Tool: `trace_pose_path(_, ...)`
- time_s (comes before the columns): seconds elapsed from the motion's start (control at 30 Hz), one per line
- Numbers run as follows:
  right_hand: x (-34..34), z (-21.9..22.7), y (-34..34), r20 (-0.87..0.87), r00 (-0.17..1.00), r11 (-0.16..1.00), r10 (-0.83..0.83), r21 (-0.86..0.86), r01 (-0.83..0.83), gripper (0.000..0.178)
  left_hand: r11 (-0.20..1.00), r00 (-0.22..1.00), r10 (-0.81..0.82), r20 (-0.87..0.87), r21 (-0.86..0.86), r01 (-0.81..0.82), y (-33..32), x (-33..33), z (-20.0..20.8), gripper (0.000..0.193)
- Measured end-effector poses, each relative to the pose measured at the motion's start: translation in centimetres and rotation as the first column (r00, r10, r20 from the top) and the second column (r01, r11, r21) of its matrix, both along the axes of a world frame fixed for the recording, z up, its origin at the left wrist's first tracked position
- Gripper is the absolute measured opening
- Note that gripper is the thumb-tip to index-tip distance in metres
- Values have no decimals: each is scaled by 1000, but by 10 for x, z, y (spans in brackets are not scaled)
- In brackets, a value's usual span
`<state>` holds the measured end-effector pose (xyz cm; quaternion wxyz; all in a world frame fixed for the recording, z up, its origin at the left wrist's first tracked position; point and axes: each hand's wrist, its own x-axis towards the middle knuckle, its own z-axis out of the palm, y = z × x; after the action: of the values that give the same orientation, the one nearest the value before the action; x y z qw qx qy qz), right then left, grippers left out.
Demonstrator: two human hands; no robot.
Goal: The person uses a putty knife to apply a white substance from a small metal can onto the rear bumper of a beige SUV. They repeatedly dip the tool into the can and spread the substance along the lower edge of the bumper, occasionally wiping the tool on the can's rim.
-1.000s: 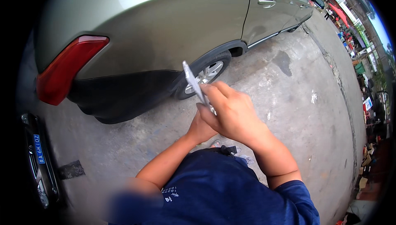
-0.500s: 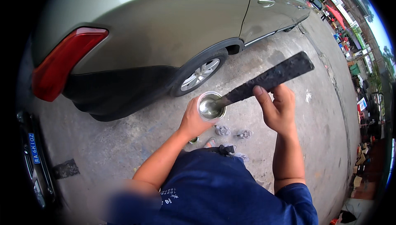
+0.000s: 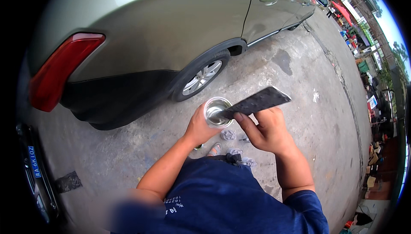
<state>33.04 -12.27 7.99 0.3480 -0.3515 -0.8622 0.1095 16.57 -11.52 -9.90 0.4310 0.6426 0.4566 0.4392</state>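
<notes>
My left hand point(image 3: 200, 127) is wrapped round a clear cup point(image 3: 212, 121) that holds a pale silvery-green liquid, likely paint. A flat, dark stirring stick point(image 3: 261, 100), crusted black, is pinched between the thumb and fingers of my right hand point(image 3: 263, 130). Its lower end dips into the cup, and the upper end slants up to the right. Both hands are in front of my body, beside the rear wheel of a greenish-grey car point(image 3: 171, 32). The tip of the stick is hidden in the liquid.
The car's rear wheel point(image 3: 202, 78) and red tail light point(image 3: 66, 69) are ahead and left. A dark car front point(image 3: 36, 178) is at the far left. On the concrete floor near my feet are a small open can point(image 3: 198, 147) and crumpled grey bits point(image 3: 228, 135). Clutter lines the right side.
My right hand has moved left and down, with the stick lower and its upper end closer to the cup. My left hand keeps the cup in nearly the same place.
</notes>
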Motion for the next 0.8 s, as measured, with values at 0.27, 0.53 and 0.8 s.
trace_pose_path(0.27,3,4,6,-48,994,989,-99,-116,93,10,999,999,-32,1,-7,32,1,-1,9,77)
trace_pose_path(0.53,13,2,15,-184,955,966,-232,-157,205,10,999,999,-44,-8,-27,44,2,0,8,76)
trace_pose_path(0.8,38,-6,23,-278,903,935,-327,-234,266,11,996,996,-86,-6,5,86,5,-3,1,76)
